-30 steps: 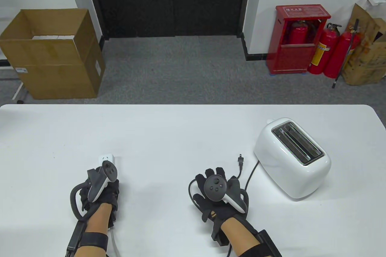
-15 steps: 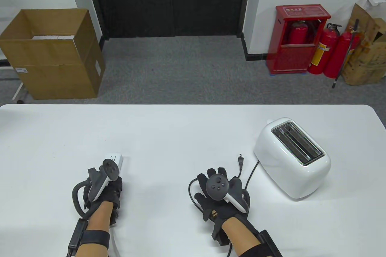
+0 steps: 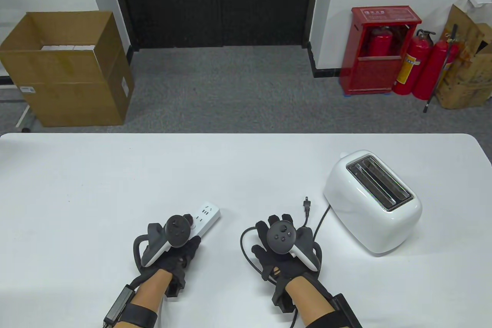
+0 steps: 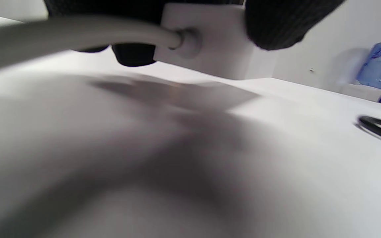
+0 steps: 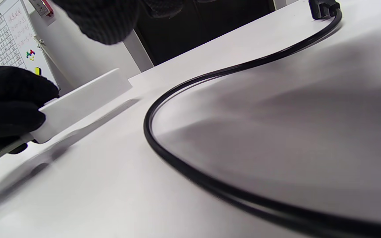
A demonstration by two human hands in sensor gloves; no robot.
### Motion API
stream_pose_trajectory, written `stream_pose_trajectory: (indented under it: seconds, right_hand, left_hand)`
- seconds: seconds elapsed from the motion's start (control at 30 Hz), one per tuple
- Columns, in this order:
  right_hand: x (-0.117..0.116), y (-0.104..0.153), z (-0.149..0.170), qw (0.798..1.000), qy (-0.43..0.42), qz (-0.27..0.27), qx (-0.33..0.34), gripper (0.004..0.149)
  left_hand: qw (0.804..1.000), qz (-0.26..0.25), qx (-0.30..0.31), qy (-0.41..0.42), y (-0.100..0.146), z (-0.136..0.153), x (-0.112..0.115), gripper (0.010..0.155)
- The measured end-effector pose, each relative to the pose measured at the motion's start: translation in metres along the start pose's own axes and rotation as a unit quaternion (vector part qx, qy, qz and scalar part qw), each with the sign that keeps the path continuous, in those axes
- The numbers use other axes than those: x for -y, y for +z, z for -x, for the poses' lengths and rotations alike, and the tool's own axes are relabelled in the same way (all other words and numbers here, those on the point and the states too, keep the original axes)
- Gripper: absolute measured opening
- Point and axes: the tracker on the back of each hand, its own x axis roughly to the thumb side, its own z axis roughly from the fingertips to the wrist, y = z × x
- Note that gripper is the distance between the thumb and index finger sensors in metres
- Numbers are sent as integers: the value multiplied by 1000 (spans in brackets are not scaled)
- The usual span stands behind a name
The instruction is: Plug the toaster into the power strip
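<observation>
Left hand (image 3: 173, 251) clenched, right hand (image 3: 284, 251) flat, splayed.

A black cord (image 5: 210, 185) curves across the white desk (image 5: 293, 115), ending at the plug (image 5: 322, 8) near the top right. At left, a gloved hand (image 5: 8, 102) grips the near end of the white strip (image 5: 84, 99), which is lifted off the desk, its shadow beneath. A gloved finger (image 5: 101, 19) hangs in from the top.

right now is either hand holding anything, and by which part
The left hand grips the power strip at its cord end, lifted off the table. The right hand holds nothing; the plug lies untouched.
</observation>
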Motion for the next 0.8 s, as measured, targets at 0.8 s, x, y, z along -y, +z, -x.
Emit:
stream_pose_trajectory:
  seconds: [0.8]
  right_hand:
    - [-1,-8,-2,1000,-6,-3,-13,69]
  left_hand:
    - [999,36,34,7,1,-24,14,63]
